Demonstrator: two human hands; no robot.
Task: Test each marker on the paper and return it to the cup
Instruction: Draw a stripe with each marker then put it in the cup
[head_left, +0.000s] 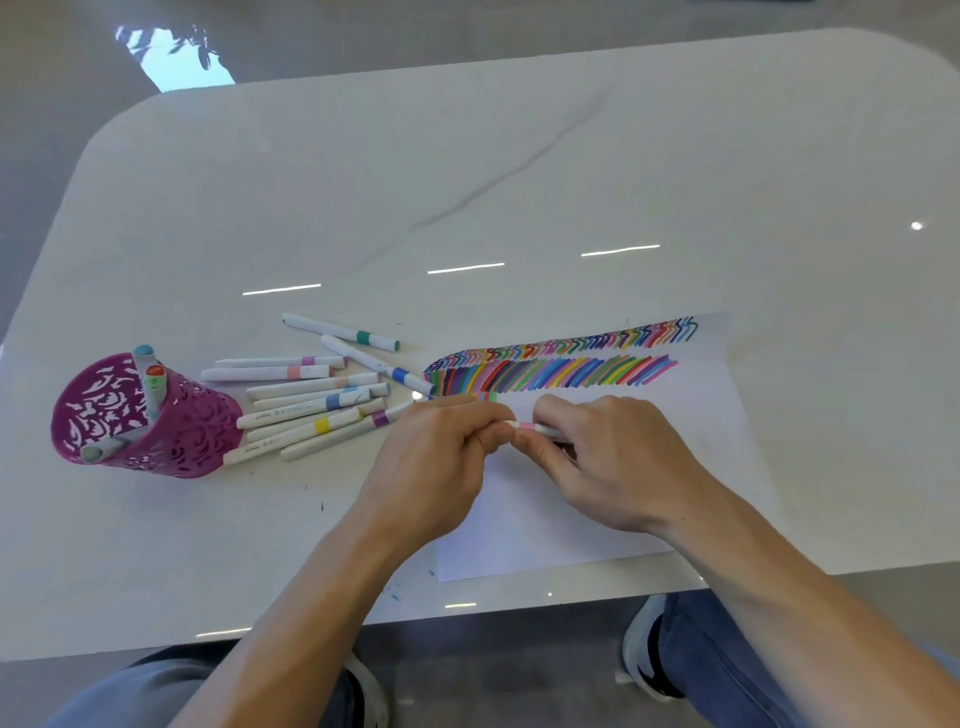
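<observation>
White table (519, 182) fills the frame. Paper (545, 535) lower centre-right, colour strokes along its top. Left hand (436, 467) and right hand (618, 462) meet mid-frame over the paper. Magenta cup (171, 431) far left. Loose markers (311, 400) just right of it. Pink-banded marker (527, 426) pinched by both hands.

A big white table (519, 156) fills most of the frame. Its top is shiny and its corners are round. A thin grey line (519, 166) runs through the stone from the upper right down toward the middle. Three short white streaks of light (465, 268) shine in a row across the middle, and a small bright dot (916, 225) glows at the right. The floor (52, 104) is grey and shiny. At the upper left, a bright blue-white patch (176, 57) on it shows dark leaf shapes.
</observation>
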